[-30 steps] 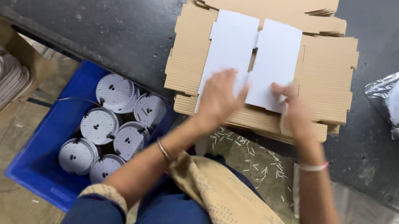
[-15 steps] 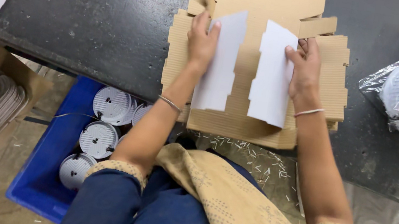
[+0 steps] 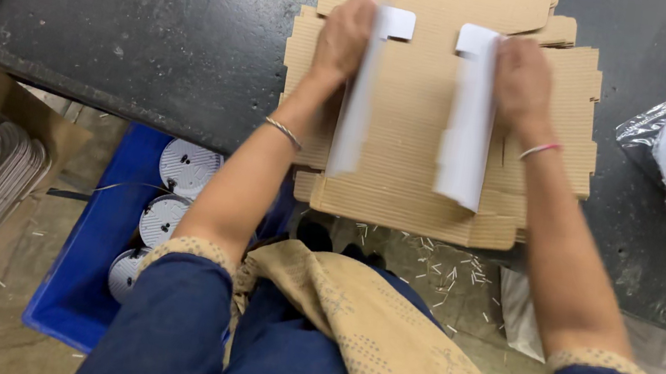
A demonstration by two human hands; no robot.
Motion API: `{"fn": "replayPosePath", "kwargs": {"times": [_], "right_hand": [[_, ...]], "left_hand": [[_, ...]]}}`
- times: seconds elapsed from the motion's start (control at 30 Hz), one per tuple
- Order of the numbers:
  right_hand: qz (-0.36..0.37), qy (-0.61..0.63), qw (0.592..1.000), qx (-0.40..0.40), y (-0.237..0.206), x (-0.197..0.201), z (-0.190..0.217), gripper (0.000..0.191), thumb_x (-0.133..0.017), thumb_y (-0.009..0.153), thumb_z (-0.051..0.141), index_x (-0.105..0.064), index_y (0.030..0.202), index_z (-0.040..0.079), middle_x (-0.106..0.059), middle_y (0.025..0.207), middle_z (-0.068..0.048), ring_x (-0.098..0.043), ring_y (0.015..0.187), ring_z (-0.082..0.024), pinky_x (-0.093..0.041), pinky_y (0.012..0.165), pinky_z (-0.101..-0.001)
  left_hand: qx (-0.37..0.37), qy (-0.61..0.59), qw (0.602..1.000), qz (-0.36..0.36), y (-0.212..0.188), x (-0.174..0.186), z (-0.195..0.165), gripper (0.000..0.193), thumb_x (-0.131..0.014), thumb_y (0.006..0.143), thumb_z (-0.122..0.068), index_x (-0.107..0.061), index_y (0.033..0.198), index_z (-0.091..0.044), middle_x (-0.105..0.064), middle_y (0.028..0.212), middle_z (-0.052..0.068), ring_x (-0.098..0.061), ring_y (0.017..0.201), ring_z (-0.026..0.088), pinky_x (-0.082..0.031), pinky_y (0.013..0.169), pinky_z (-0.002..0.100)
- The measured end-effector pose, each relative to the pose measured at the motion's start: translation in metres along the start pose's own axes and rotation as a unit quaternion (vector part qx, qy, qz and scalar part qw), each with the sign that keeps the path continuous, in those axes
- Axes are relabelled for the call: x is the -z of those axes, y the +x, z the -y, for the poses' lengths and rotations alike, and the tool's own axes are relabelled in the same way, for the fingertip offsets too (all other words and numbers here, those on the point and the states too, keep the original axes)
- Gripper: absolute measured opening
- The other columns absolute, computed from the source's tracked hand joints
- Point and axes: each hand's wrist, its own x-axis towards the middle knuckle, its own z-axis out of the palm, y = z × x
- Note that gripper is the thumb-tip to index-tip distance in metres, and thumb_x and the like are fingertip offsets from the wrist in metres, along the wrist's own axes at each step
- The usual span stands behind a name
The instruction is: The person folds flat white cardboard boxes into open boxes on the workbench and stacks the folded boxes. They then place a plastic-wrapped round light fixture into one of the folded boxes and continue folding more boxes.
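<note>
Now two white card flaps are being folded upward over a flat cardboard blank (image 3: 436,114) that lies on the dark table (image 3: 138,17). The left hand (image 3: 345,37) is clamped on the left flap (image 3: 356,103), and the right hand (image 3: 524,77) is closed on the right flap (image 3: 470,119). For a clean fold, both flaps are best raised evenly along their creases, with the blank kept flat and square. Below the table's near edge, a blue crate (image 3: 88,265) of round white parts (image 3: 188,167) is seen.
</note>
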Motion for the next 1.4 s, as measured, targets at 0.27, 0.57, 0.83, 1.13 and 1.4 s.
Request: {"fn": "replayPosePath", "kwargs": {"times": [0.27,0.57,0.83,1.13,1.4], "right_hand": [[0.054,0.301,0.951,-0.04,0.019,0.016,-0.023,0.068,-0.04,0.113,0.058,-0.06,0.082,0.001,-0.071,0.09,-0.014,-0.069,0.084,-0.015,-0.058,0.076,-0.0294],[-0.121,0.419,0.899,-0.043,-0.157,0.072,-0.059,0.072,-0.031,0.109,0.065,-0.064,0.118,0.002,-0.072,0.103,-0.009,-0.067,0.092,-0.016,-0.055,0.083,-0.0291],[0.002,-0.027,0.974,0.223,-0.288,0.034,0.056,0.055,-0.068,0.094,0.041,-0.063,0.13,0.0,-0.065,0.127,-0.017,-0.062,0.119,-0.037,-0.051,0.102,-0.0456],[0.006,-0.041,0.958,0.283,-0.285,0.054,0.108,0.043,-0.074,0.092,0.018,-0.065,0.132,0.005,-0.065,0.136,-0.013,-0.061,0.129,-0.032,-0.043,0.114,-0.0457],[0.067,-0.03,0.982,0.176,-0.216,0.045,0.088,0.037,-0.061,0.087,-0.005,-0.076,0.116,0.012,-0.076,0.113,-0.01,-0.072,0.104,-0.027,-0.056,0.091,-0.0387]], "left_hand": [[0.104,-0.238,0.963,0.065,0.016,0.024,0.017,0.06,-0.031,0.096,-0.047,-0.061,0.064,-0.005,-0.076,0.073,0.007,-0.071,0.071,0.018,-0.055,0.069,0.031],[0.133,-0.323,0.888,-0.3,-0.168,0.098,-0.006,0.027,-0.044,0.113,-0.03,-0.056,0.108,-0.006,-0.053,0.094,0.005,-0.048,0.082,0.014,-0.046,0.077,0.03],[-0.058,0.038,0.993,0.099,-0.272,0.079,-0.136,0.055,-0.074,0.092,-0.029,-0.055,0.134,0.001,-0.061,0.13,0.019,-0.057,0.125,0.037,-0.047,0.106,0.044],[-0.055,0.118,0.986,0.107,-0.236,0.087,-0.141,0.04,-0.064,0.104,-0.014,-0.058,0.141,-0.002,-0.066,0.132,0.018,-0.065,0.121,0.037,-0.054,0.099,0.044],[-0.165,0.101,0.981,-0.02,-0.198,0.132,-0.156,0.041,-0.064,0.104,-0.021,-0.059,0.138,0.002,-0.066,0.133,0.022,-0.068,0.107,0.036,-0.055,0.09,0.042]]}}
